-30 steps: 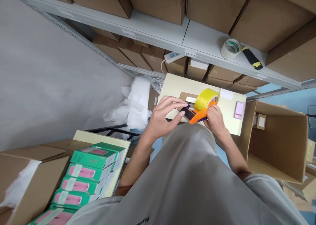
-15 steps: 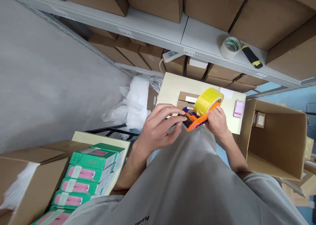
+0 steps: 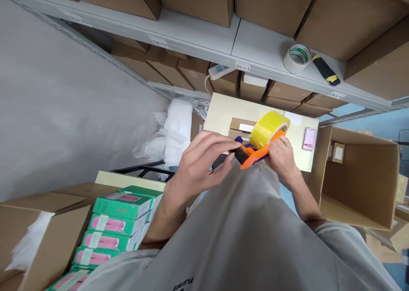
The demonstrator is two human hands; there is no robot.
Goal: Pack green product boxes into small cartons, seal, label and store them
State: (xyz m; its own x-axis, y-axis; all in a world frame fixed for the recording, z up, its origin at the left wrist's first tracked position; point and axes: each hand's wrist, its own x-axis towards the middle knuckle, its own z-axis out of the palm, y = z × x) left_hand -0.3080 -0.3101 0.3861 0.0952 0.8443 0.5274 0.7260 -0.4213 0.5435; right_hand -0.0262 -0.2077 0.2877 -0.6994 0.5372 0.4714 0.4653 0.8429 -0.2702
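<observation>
An orange and dark-blue tape dispenser (image 3: pixel 255 154) carries a large roll of yellow packing tape (image 3: pixel 268 129). My right hand (image 3: pixel 283 158) is closed around its handle end, holding it tilted above my lap. At the dispenser's dark front end is my left hand (image 3: pixel 204 161), its fingers stretched forward and the thumb apart below them. The left fingertips reach the edge of that front end; whether they pinch any tape is too small to tell. Behind the dispenser, a flat cardboard box (image 3: pixel 241 127) with a white label lies on the cream table (image 3: pixel 220 108).
A phone (image 3: pixel 309 139) lies on the table's right side, beside an open carton (image 3: pixel 358 180). Green boxes (image 3: pixel 110 223) with pink pictures are stacked at left by another carton (image 3: pixel 54 240). The shelf ahead holds a tape roll (image 3: pixel 297 59) and a black-yellow cutter (image 3: pixel 326 69).
My left hand has drawn slightly left, and its fingertips have shifted from the dispenser's front part to its edge, with thumb and fingers farther apart. My right hand still holds the dispenser.
</observation>
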